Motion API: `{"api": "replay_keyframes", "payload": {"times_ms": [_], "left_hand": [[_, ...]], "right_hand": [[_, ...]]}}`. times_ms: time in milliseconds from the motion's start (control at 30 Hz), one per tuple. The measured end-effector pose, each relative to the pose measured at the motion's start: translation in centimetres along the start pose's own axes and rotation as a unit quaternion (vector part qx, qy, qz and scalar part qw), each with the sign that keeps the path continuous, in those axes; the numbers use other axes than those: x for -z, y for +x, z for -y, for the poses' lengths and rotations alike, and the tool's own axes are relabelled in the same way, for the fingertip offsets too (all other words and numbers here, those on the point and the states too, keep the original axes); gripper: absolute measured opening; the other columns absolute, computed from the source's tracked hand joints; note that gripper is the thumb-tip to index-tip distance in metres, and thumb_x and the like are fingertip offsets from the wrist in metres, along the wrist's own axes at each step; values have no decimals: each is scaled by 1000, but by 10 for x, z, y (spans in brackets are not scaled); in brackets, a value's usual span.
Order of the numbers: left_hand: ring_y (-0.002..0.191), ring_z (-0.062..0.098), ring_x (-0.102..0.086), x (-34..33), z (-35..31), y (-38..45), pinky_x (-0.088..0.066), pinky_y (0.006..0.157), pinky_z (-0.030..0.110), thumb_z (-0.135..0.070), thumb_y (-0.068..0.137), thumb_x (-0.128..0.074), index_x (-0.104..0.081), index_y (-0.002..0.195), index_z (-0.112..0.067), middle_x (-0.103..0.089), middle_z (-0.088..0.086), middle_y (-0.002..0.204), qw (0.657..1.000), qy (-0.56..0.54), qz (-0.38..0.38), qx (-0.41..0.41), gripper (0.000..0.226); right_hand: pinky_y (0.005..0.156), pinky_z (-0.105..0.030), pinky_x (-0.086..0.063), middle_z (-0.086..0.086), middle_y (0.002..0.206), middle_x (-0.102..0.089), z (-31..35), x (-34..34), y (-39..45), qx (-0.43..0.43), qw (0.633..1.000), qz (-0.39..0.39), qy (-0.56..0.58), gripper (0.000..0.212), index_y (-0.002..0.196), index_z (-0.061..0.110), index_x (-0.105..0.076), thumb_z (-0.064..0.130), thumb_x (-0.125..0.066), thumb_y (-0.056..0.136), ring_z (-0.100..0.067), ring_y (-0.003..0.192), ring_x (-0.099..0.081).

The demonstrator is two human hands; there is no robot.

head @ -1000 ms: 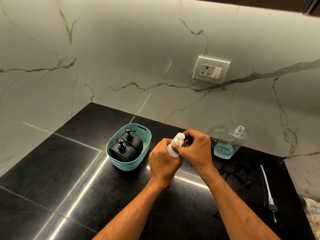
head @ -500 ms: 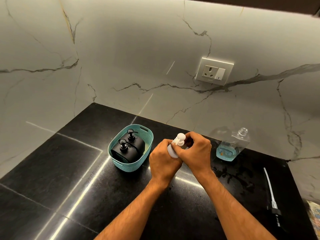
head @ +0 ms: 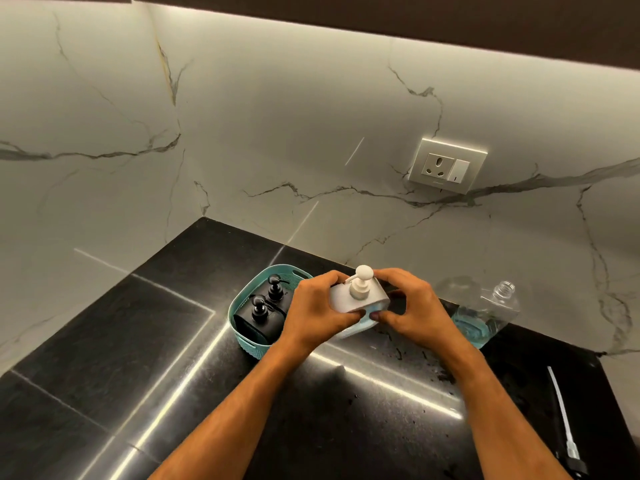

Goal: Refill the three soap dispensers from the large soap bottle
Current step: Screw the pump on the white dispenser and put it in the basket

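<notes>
Both my hands are on the white soap dispenser (head: 358, 299), which I hold upright just above the black counter (head: 138, 341), pump head pointing up and spout toward my left. My left hand (head: 318, 311) grips its left end, fingers curled round the body; my right hand (head: 412, 308) pinches the right end, thumb under the lower edge where blue soap shows. Its long side runs from hand to hand, so either one could carry it. Just left of the dispenser sits the teal basket (head: 242, 303) with two black dispensers (head: 265, 306) inside; I judge that is where this one goes, and my left hand is nearer. Right of the dispenser stands the large soap bottle (head: 485, 310), uncapped, its pump (head: 564, 427) lying farther right.
</notes>
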State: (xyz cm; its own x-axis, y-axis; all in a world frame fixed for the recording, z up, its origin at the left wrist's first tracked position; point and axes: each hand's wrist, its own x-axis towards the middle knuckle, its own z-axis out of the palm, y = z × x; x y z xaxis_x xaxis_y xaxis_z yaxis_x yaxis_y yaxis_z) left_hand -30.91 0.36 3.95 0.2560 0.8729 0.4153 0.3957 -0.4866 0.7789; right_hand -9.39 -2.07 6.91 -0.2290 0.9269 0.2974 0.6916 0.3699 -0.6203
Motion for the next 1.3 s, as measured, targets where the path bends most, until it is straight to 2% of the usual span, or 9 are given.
{"api": "replay_keyframes", "payload": {"times_ms": [200, 467, 600, 733, 867, 1000, 1067, 1167, 1300], "left_hand": [[93, 14, -71, 40, 7, 36, -59, 83, 42, -22, 68, -95, -73, 116, -13, -76, 0, 104, 996, -22, 81, -13, 53], [106, 11, -69, 97, 22, 84, -56, 94, 21, -15, 64, -98, -70, 126, -11, -73, 0, 114, 995, 2, 102, -1, 68], [110, 12, -66, 112, 41, 98, -52, 88, 9, -8, 68, -95, -66, 132, -12, -70, 1, 122, 995, 32, 96, 24, 70], [111, 12, -66, 118, 65, 105, -56, 92, 19, -2, 72, -90, -67, 131, -15, -69, -3, 118, 991, 51, 117, 40, 65], [117, 16, -63, 122, 84, 115, -55, 103, 29, 6, 77, -82, -65, 133, -7, -67, 4, 124, 984, 70, 154, 63, 60], [123, 18, -60, 119, 98, 123, -51, 102, 22, 14, 80, -77, -62, 136, -4, -64, 9, 132, 973, 85, 198, 76, 61], [125, 20, -61, 117, 105, 123, -51, 106, 27, 13, 81, -75, -62, 137, -5, -65, 10, 133, 968, 97, 217, 75, 60], [124, 18, -59, 113, 114, 119, -47, 107, 27, 12, 83, -74, -62, 138, -9, -64, 8, 134, 963, 126, 230, 70, 61], [125, 22, -60, 107, 123, 111, -47, 104, 26, 11, 83, -74, -62, 138, -10, -65, 9, 133, 958, 145, 235, 76, 60]], "right_hand": [[76, -31, -62, 2, 105, -69, 12, -1, 29, 19, 998, -56, -5, 52, 117, 14, -72, 19, -92, 69, -12, 93, -66], [66, -31, -62, 1, 92, -73, 33, -30, 73, 0, 990, -142, 12, 49, 102, 13, -77, 35, -96, 62, -11, 81, -67], [64, -30, -60, 1, 88, -72, 40, -59, 92, -25, 984, -175, 2, 51, 99, 12, -78, 41, -96, 61, -9, 75, -66], [63, -36, -59, 4, 87, -71, 35, -84, 106, -51, 983, -177, -8, 51, 96, 17, -77, 48, -94, 60, -10, 72, -65], [65, -37, -59, 2, 88, -70, 28, -99, 111, -65, 982, -176, -20, 50, 96, 17, -76, 48, -94, 60, -13, 73, -64], [64, -28, -56, 3, 86, -69, 22, -110, 111, -78, 981, -174, -28, 51, 95, 17, -76, 50, -94, 61, -11, 73, -61], [63, -18, -50, 4, 87, -69, 18, -116, 109, -87, 981, -169, -31, 52, 96, 17, -76, 51, -94, 61, -9, 73, -60], [64, -19, -51, 6, 87, -68, 13, -124, 105, -103, 982, -153, -34, 55, 99, 18, -76, 56, -92, 61, -8, 75, -59], [63, -10, -40, 8, 87, -65, 10, -134, 102, -120, 985, -120, -43, 54, 101, 20, -77, 55, -92, 62, -6, 77, -57]]}}
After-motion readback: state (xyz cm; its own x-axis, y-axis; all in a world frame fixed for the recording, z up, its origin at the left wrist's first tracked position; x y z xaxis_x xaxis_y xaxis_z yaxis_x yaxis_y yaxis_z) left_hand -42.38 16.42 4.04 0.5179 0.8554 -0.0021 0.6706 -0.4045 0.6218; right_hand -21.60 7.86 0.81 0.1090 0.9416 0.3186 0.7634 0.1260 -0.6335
